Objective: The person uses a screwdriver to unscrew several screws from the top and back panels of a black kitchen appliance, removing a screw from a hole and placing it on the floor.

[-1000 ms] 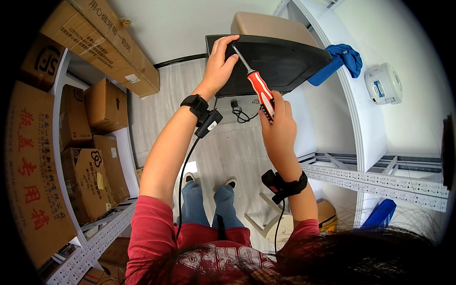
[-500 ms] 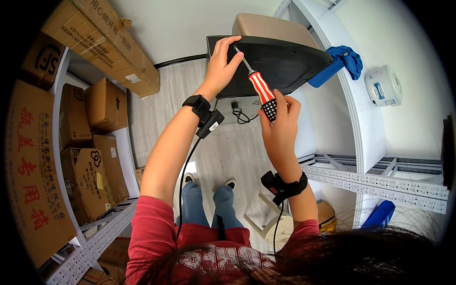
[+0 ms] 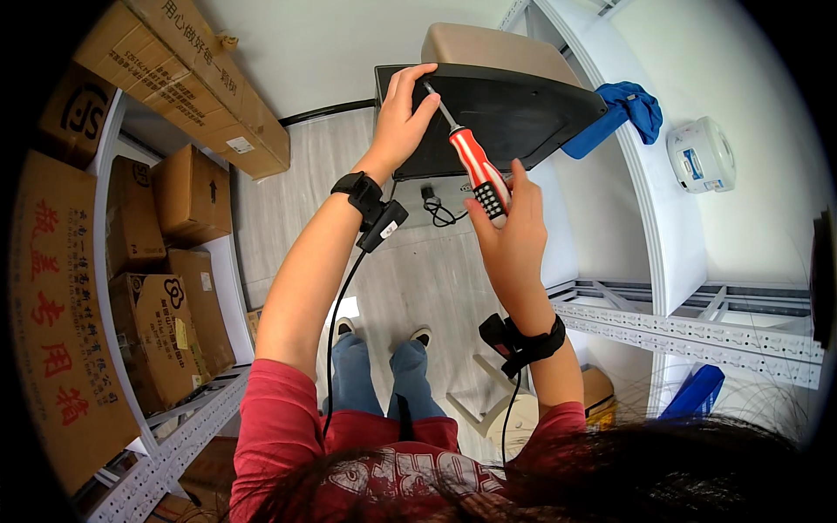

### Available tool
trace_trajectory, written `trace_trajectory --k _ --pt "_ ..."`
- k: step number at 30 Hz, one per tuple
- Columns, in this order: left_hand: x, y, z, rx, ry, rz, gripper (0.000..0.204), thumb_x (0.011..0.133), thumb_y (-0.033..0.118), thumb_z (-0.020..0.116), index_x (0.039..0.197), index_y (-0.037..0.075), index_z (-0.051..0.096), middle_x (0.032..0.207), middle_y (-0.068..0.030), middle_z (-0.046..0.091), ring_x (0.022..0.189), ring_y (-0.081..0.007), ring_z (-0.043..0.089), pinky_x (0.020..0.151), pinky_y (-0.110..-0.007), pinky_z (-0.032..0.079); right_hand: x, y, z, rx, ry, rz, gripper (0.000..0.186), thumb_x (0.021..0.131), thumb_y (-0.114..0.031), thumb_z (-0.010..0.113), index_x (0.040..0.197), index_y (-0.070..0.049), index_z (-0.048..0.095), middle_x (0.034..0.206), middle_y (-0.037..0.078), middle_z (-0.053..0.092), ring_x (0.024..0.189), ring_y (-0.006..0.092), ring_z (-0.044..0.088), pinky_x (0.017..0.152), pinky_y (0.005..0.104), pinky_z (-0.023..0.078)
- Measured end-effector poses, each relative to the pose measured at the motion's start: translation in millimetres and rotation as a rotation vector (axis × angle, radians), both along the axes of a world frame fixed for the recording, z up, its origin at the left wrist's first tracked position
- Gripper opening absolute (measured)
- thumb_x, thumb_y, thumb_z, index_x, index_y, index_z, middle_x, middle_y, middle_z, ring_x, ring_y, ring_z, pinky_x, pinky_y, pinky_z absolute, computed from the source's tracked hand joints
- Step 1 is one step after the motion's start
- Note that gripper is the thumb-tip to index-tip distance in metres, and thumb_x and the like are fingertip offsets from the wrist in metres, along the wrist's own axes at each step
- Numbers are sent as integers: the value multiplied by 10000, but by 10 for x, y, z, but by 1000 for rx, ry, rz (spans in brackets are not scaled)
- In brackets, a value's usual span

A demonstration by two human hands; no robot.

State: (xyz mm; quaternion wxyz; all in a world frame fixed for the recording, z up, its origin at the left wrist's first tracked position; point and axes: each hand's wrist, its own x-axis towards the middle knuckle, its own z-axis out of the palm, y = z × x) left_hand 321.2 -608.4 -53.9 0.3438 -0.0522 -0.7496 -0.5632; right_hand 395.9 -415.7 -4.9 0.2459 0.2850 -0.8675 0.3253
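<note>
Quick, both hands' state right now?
Left hand: at the corner of the black panel; grip can't be told.
Right hand: holding the screwdriver by its handle.

open gap between left hand [image 3: 401, 126] and right hand [image 3: 516, 231], this side of screwdriver [image 3: 475, 161]. black panel [image 3: 523, 122] blocks beyond; white shelving [image 3: 671, 235] bounds right.

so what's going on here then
A person holds a screwdriver with a red-and-white handle in the right hand, its tip near the upper left corner of a black panel. The left hand rests at that corner, close beside the tip. Whether the tip sits in a screw can't be made out.
</note>
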Motion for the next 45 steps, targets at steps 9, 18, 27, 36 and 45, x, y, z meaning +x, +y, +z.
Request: trace_trajectory --k 9,18,27,36,45 --pt "25 -3 18 -22 2 13 368 843 162 526 1201 92 476 1194 -117 461 1129 -279 457 962 -346 352 20 42 6 -69 -337 33 434 805 -155 651 1167 22 490 961 204 540 740 327 582 598 363 482" --pt "39 -8 25 -37 -1 9 371 837 125 520 1203 91 472 1197 -122 458 1128 -284 458 962 -348 352 -34 56 -15 58 -5 6 473 739 -44 679 1172 11 495 965 178 560 791 307 589 653 358 478" --pt "24 -14 35 -4 -9 -1 346 860 134 490 1203 89 478 1197 -121 459 1134 -279 453 963 -344 348 5 33 -2 40 -147 55 510 744 -104 688 1201 -37 473 896 137 559 732 311 594 575 369 481" --pt "5 -21 26 -24 17 -1 358 848 110 486 1205 91 470 1189 -126 458 1128 -283 453 963 -341 347 9 11 -65 -16 -205 -3 477 746 -106 694 1159 18 491 1008 185 514 781 319 579 600 350 479" --pt "32 -33 19 -27 -1 -8 369 839 88 478 1207 89 466 1183 -125 457 1123 -283 453 964 -343 346 -24 24 -86 19 -219 3 468 729 -65 685 1143 -27 471 1009 188 525 822 365 574 633 399 476"
